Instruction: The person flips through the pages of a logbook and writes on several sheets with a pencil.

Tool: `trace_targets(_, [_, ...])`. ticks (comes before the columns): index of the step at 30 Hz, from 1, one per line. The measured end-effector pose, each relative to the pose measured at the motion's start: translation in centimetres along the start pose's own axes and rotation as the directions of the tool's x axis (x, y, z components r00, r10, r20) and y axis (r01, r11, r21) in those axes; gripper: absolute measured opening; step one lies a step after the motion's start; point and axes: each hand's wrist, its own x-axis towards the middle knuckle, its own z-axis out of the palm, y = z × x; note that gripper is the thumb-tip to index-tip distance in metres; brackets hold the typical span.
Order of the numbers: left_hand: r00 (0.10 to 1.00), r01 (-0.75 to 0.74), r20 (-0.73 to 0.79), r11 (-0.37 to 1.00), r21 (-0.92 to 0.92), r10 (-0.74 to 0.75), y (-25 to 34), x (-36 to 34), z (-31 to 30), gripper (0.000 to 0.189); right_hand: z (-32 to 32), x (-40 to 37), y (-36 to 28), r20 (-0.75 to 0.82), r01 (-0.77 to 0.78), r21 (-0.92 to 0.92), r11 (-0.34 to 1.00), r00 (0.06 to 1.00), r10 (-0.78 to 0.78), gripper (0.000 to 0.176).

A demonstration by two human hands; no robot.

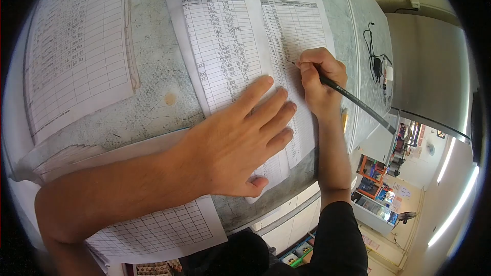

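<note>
My right hand point(322, 79) is closed round a dark pencil point(358, 103), its tip touching a printed form point(302, 28) with columns and rows. Flat on an overlapping sheet point(220, 36), filled with handwritten numbers, lies my left hand point(245, 135), fingers spread and nothing gripped. Its fingertips reach the edge between the two sheets, just left of my right hand. Part of the lower sheet is hidden under my left hand.
More handwritten sheets point(76, 46) lie at the left of the worn table point(158, 71). A gridded sheet point(158, 230) is under my left forearm. A black cable point(377, 66) and a yellow object point(345, 121) lie at the right. Shelves point(371, 171) stand beyond.
</note>
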Motion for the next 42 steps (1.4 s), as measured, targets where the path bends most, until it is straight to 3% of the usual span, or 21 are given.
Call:
trace_targets(12, [0.999,0.014,-0.044,0.997,-0.075,-0.017,-0.18,-0.15,-0.23,0.068,-0.01,0.07,-0.23,0.042,0.03,-0.004,1.0,0.999,-0.03,0.007])
trace_targets(21, [1.0,0.015,-0.016,0.999,-0.029,-0.016,-0.07,0.1,-0.26,0.07,0.07,0.03,0.05,0.022,0.017,0.035,0.999,1.0,-0.018,0.006])
trace_targets(42, [0.999,0.009,-0.053,0.998,-0.06,-0.013,-0.2,-0.15,0.05,0.07,0.2,-0.05,0.0,0.094,0.054,-0.08,0.995,0.995,-0.046,0.005])
